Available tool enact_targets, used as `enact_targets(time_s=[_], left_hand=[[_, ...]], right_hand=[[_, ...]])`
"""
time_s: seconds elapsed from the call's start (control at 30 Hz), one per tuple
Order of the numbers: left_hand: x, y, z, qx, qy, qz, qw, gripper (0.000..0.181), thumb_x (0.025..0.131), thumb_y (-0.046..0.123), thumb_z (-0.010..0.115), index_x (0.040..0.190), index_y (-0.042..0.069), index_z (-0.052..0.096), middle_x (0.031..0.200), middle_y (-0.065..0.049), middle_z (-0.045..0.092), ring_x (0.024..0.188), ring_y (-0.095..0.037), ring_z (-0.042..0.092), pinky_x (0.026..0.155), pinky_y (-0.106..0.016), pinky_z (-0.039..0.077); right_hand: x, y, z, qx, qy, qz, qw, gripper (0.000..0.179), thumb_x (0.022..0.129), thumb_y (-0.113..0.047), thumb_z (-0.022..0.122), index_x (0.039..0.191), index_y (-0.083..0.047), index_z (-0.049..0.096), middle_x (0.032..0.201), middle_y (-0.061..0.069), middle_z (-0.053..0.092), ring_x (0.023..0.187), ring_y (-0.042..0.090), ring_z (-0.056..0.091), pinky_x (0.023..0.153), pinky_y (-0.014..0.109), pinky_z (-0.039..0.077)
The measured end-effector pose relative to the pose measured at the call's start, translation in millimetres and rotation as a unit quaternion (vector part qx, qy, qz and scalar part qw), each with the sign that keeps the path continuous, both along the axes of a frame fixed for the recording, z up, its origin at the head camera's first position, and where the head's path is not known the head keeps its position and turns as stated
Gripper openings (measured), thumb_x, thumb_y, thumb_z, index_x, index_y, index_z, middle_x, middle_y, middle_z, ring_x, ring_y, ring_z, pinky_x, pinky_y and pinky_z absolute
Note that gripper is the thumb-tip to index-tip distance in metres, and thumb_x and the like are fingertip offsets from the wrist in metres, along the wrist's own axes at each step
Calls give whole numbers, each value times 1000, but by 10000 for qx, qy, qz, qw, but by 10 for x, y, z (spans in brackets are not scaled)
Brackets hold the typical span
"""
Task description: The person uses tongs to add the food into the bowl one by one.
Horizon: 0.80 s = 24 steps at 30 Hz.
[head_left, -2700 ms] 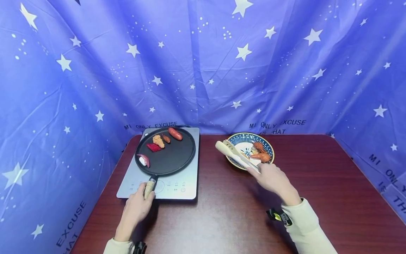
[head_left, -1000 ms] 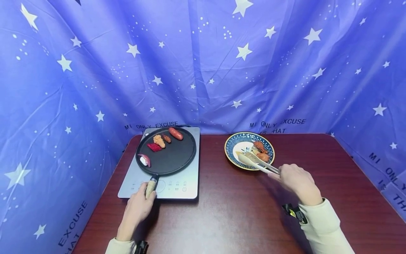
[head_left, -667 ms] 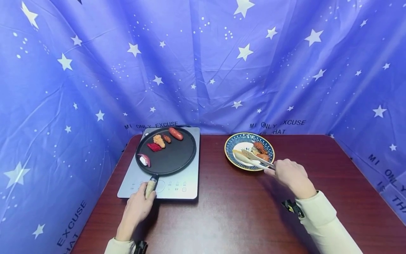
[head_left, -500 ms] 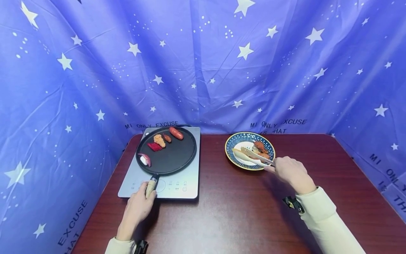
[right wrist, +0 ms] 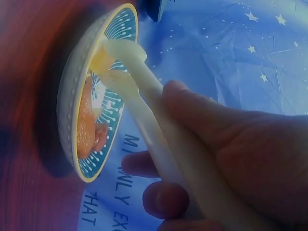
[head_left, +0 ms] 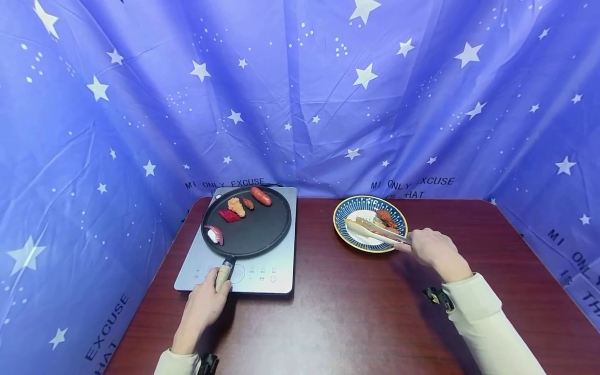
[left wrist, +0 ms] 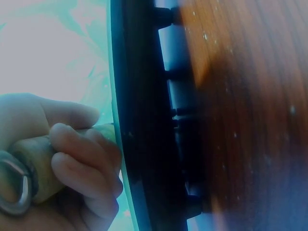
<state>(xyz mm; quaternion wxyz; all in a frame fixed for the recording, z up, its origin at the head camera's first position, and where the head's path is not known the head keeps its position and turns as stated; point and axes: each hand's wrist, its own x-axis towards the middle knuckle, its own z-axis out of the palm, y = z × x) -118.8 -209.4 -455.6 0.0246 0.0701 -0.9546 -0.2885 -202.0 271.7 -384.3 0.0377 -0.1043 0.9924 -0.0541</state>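
Observation:
My left hand (head_left: 208,299) grips the wooden handle (head_left: 222,276) of a flat black frying pan (head_left: 253,234). In the left wrist view, fingers curl round that handle (left wrist: 42,163), which ends in a metal ring. My right hand (head_left: 433,250) holds pale tongs (head_left: 375,234) by their arms. Their tips reach low into a blue-and-white patterned plate (head_left: 344,211) with a yellow rim. A yellowish piece (right wrist: 101,60) shows at the tong tips in the right wrist view. Brown roasted-looking food pieces (head_left: 386,217) lie at the plate's right side, partly hidden by the tongs.
The pan sits on a silver induction cooker (head_left: 281,278). In it lie a sausage (head_left: 261,196), a fried chicken-like piece (head_left: 236,207), a small brown piece (head_left: 247,202), a red piece (head_left: 229,215) and a pink-and-white piece (head_left: 214,235). A starry blue curtain (head_left: 323,104) surrounds the table (head_left: 328,312).
From held higher across the plate's left side, the tongs have come down into the plate, the right hand shifting rightward. The left hand stays on the pan handle; the pan's food has not moved.

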Motion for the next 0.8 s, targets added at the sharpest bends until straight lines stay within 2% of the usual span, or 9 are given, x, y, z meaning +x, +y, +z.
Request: enact_targets(time_s=[0.1, 0.23, 0.43, 0.63, 0.8], left_hand=[[5, 1, 0, 4, -24, 3, 10000, 38, 91, 27, 57, 124, 10, 50, 66, -6, 49, 57, -22, 48, 50, -36, 36], [2, 4, -2, -7, -18, 16, 10000, 37, 91, 27, 56, 123, 11, 50, 66, -6, 48, 57, -22, 48, 50, -36, 36], [0, 6, 6, -10, -39, 32, 10000, 37, 91, 27, 56, 123, 11, 50, 66, -6, 49, 57, -22, 48, 49, -36, 36], [2, 14, 13, -18, -44, 50, 10000, 37, 91, 28, 56, 123, 11, 50, 66, -6, 49, 57, -22, 48, 50, -36, 36], [6, 16, 15, -22, -66, 54, 10000, 38, 91, 27, 56, 124, 10, 49, 66, -7, 50, 57, -23, 49, 50, -37, 37]], right_hand=[[-4, 6, -43, 107, 264, 192, 9994, 38, 89, -42, 59, 64, -13, 57, 65, 9, 57, 60, 32, 59, 54, 51, 44], [-10, 27, -92, 1, 474, 290, 9985, 43, 91, -43, 56, 59, -15, 53, 58, 4, 51, 54, 28, 55, 51, 49, 42], [-29, 102, -166, -482, 352, 361, 9976, 40, 94, -43, 52, 65, -16, 57, 56, 0, 46, 54, 20, 49, 52, 42, 39], [-52, 163, -229, -744, 321, 365, 9960, 41, 95, -45, 50, 68, -16, 60, 54, -2, 40, 55, 18, 45, 53, 37, 36], [-77, 244, -314, -1045, 139, 404, 9936, 43, 97, -44, 47, 69, -15, 60, 51, -4, 41, 49, 13, 45, 50, 33, 36]])
